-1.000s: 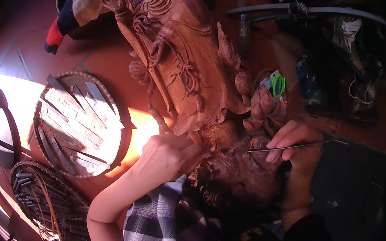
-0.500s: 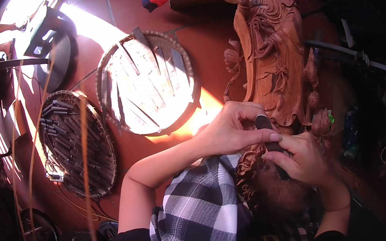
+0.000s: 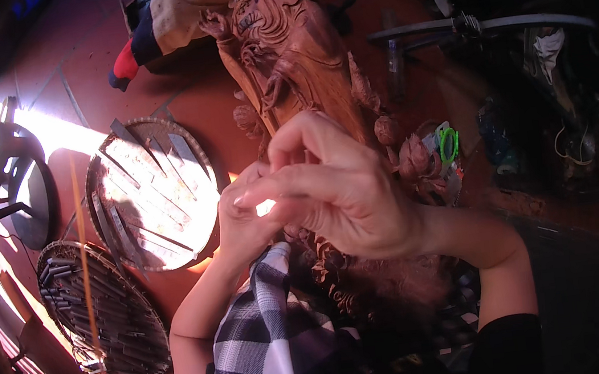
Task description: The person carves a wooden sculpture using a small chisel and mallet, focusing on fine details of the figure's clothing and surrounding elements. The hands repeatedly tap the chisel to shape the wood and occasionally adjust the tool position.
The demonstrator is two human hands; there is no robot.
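Observation:
My left hand (image 3: 243,216) and my right hand (image 3: 359,194) are raised and brought together over the statue's lower part. Both hands have their fingers curled in, the right thumb and forefinger reaching toward the left fingers. Whatever they may hold is hidden; a small bright gap shows between them. Beneath them lies a carved reddish-brown wooden statue (image 3: 292,49) of a robed figure, its lower folds and base partly covered by my hands. A black-and-white checked cloth (image 3: 257,337) drapes over my lap, close by my left forearm.
On the left, a round woven tray (image 3: 211,163) holds flat strips in sunlight. Below it, another basket (image 3: 160,322) is filled with dark slender tools. A padded cloth bundle (image 3: 179,17) props the statue's head end. Right, a green ring (image 3: 448,143) lies beside carved flowers (image 3: 419,156).
My hands have lifted and shifted left, coming closer together. The dark strip gripped between them earlier no longer shows. The whole view has swung rightward.

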